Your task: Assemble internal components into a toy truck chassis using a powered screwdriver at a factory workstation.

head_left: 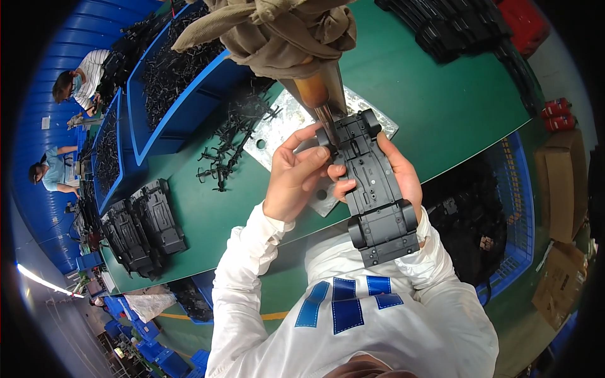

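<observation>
A black plastic toy car chassis (372, 183), with rounded wheel-like parts at its corners, is held at a tilt in front of me. My right hand (403, 173) grips it along the right side, and fingertips show at its left edge. My left hand (293, 170) is closed at the far left corner, thumb and index finger at the dark wheel-like part there. Just above that corner, the thin metal tip of a machine (324, 120) points down at the chassis. Brown cloth (271, 28) is wrapped around the machine's upper part. Whether the tip touches the chassis I cannot tell.
Beneath the machine lies a silvery plate (372, 104) on the green table (435, 126). Small black parts (227, 148) are heaped left of it, beside blue bins (183, 94). More chassis (142, 227) stack at left. A blue crate (520, 208) stands at right. Two people work far left.
</observation>
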Available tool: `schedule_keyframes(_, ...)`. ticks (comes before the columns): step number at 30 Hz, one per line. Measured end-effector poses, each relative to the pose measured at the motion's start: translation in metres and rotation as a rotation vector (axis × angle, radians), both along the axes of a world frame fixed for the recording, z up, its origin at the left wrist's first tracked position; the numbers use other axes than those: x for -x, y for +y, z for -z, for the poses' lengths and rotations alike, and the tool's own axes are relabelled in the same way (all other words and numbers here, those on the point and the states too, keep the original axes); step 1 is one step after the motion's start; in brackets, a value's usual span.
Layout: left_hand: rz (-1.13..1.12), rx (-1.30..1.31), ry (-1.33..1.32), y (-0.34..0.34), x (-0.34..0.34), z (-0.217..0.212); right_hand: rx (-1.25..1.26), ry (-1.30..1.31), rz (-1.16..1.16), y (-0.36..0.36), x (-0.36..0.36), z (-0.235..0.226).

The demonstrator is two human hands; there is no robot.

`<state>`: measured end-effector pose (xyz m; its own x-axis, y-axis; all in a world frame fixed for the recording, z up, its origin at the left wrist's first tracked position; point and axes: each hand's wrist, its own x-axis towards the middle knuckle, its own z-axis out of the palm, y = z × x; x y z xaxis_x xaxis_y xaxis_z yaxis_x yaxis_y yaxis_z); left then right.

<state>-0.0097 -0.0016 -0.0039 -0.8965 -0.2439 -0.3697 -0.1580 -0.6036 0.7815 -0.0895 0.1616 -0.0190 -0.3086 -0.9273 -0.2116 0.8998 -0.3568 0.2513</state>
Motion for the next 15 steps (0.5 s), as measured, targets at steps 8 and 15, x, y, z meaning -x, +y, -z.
schedule_keyframes(8,0.010,0.006,0.006,-0.0008,0.0000,0.0002,-0.040,0.011,0.028,-0.0013,-0.0008,-0.0009)
schedule_keyframes(15,0.011,0.003,0.004,-0.0009,-0.0005,0.0020,-0.029,-0.004,0.026,-0.0012,-0.0008,-0.0019)
